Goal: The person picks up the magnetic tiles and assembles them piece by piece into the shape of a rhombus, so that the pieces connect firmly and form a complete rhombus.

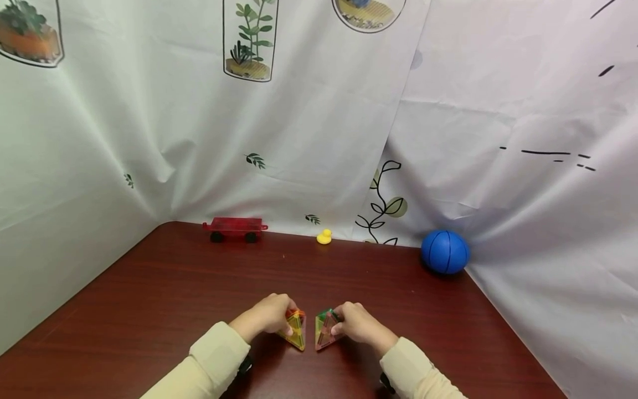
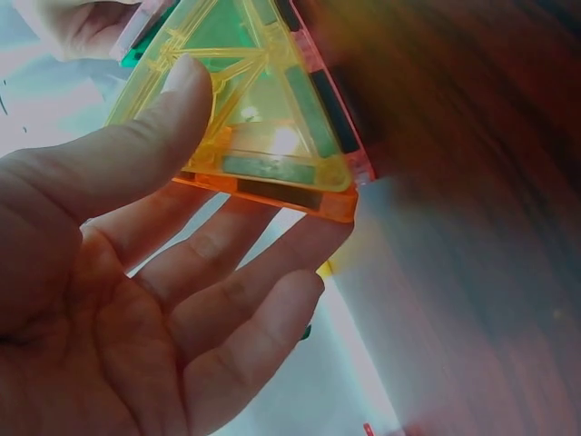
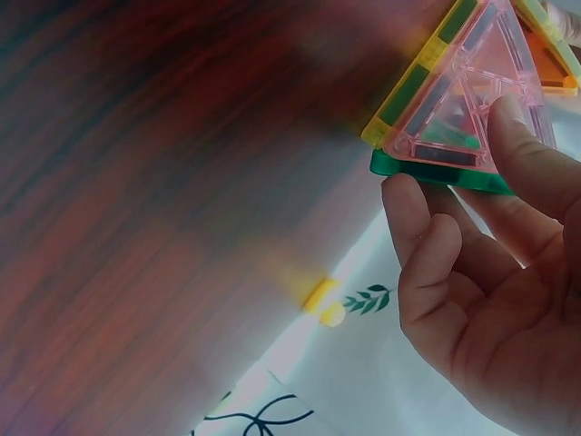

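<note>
In the head view my left hand [image 1: 270, 317] holds a small pyramid of see-through triangular magnetic tiles [image 1: 298, 333] above the near middle of the table. The left wrist view shows my thumb on its yellow face [image 2: 272, 136], with fingers against the orange tile [image 2: 272, 193]; a pink edge runs along the side. My right hand [image 1: 363, 328] grips a matching tile pyramid [image 1: 324, 332]. In the right wrist view its thumb presses the pink face [image 3: 445, 123], fingers lie under the green tile [image 3: 436, 171], and a yellow tile [image 3: 422, 77] adjoins. A narrow gap separates both pyramids.
On the dark red-brown table [image 1: 164, 299], a red toy wagon base [image 1: 236, 225] with black wheels stands at the back left. A yellow rubber duck [image 1: 324, 237] sits at the back edge, and a blue ball [image 1: 445, 252] at the back right. White printed cloth [image 1: 319, 122] hangs behind.
</note>
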A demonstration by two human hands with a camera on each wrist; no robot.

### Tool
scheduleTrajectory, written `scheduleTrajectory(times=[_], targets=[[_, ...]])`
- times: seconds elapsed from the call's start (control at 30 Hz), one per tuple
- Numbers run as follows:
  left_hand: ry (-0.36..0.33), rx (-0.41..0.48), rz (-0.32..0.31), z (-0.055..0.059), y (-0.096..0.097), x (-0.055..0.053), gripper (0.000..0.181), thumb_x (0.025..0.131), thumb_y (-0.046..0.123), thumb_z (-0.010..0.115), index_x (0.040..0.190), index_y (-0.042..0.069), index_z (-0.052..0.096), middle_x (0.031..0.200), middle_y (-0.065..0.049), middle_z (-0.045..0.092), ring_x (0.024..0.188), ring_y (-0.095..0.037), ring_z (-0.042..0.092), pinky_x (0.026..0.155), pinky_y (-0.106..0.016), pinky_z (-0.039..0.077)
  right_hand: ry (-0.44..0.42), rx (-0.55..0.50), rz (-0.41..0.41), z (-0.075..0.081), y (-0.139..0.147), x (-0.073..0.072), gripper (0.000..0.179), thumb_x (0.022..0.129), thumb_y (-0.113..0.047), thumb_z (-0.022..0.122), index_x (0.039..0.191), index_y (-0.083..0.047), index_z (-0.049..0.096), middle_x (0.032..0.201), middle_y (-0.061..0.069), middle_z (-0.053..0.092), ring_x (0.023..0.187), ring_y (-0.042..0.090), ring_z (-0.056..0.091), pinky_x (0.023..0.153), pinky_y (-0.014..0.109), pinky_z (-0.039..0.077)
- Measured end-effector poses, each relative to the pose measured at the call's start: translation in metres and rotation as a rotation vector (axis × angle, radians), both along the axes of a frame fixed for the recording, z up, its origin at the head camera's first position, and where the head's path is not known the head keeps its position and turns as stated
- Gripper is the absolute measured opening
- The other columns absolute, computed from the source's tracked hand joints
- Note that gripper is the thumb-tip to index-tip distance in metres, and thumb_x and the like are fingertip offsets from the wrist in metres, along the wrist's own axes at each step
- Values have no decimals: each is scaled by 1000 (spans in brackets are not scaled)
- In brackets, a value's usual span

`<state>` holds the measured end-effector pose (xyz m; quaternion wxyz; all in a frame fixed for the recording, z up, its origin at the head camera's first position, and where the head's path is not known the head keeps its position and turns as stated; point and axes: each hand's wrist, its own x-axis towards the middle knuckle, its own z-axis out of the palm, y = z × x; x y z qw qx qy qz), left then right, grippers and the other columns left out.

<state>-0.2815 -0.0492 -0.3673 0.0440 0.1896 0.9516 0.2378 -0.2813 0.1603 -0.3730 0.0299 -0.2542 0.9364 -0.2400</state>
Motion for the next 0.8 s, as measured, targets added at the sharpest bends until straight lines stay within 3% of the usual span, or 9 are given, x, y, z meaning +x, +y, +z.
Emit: scheduleTrajectory(times=[0.33,0.57,0.8], targets=[[10,-13,-28,-3,9,-1,32,59,12,79,89,8,67,82,-4,62,82,-22,54,71,-34,43,-42,12,-4,-2,-10,-1,9,74,-14,67,80,-8,65,65,-8,57,61,5,46,54,23,39],[-2,-21,-27,-2,10,-3,32,59,12,78,89,9,67,84,-4,62,82,-20,55,70,-33,44,-6,16,25,-1,-11,-3,10,74,-13,68,82,-8,65,69,-8,59,62,4,48,55,22,40],[-7,-10,-36,0,12,-4,31,59,11,79,88,9,67,80,-1,62,77,-17,54,68,-33,44,0,14,63,2,-19,-2,20,75,-13,67,93,-5,66,82,-1,64,72,5,56,60,21,43]])
